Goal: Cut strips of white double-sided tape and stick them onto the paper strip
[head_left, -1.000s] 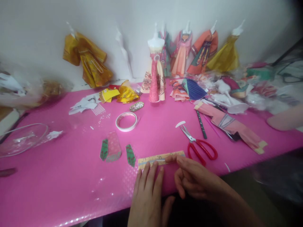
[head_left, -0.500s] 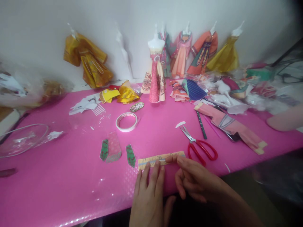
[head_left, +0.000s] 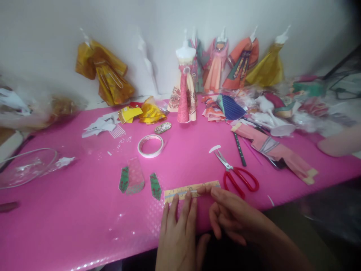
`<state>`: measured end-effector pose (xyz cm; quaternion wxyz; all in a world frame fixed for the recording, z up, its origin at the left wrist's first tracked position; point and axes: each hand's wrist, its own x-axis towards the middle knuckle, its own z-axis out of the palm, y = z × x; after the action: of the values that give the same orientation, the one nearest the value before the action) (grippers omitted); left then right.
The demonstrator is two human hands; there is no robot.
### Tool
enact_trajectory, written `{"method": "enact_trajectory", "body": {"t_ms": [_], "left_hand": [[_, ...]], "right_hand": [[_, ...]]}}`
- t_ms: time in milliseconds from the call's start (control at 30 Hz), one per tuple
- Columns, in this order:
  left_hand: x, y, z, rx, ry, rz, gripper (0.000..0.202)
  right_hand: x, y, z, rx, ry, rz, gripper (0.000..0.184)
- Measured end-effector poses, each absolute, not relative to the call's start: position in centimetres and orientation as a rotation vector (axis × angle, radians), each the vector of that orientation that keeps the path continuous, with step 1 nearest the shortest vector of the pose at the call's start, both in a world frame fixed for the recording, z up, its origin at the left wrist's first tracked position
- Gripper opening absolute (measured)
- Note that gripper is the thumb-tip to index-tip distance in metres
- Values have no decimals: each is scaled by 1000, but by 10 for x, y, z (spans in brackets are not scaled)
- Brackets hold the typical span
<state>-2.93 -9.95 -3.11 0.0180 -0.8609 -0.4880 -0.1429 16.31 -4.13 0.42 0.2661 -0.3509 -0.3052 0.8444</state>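
A narrow yellow patterned strip (head_left: pixel 173 192) lies flat near the table's front edge, with a thin grey-white band along it. My left hand (head_left: pixel 179 233) is open, its spread fingertips resting on the strip's lower edge. From the right, my right hand (head_left: pixel 231 210) reaches over with the index finger stretched along the strip and its tip at the end of the pale band. Its other fingers are loosely bent, and I see nothing in them. Left of the strip are a small green piece (head_left: pixel 155 186) and a pink-and-green fabric piece (head_left: pixel 135 175).
Red-handled scissors (head_left: pixel 234 171) lie right of the strip. Behind are a tape roll (head_left: pixel 150 146) and an oval patterned clip (head_left: pixel 163 128). A pink garment (head_left: pixel 270 148) and a dark pencil (head_left: pixel 240 150) lie at right. Dressed doll forms (head_left: pixel 184 86) stand along the wall.
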Motion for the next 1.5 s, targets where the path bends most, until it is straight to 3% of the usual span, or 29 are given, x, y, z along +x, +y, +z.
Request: {"method": "enact_trajectory", "body": {"t_ms": [1500], "left_hand": [[-29,-98,-34,-2635,-1494,-416,72]], "right_hand": [[163,-42,4,-1005,-854,2253,69]]}}
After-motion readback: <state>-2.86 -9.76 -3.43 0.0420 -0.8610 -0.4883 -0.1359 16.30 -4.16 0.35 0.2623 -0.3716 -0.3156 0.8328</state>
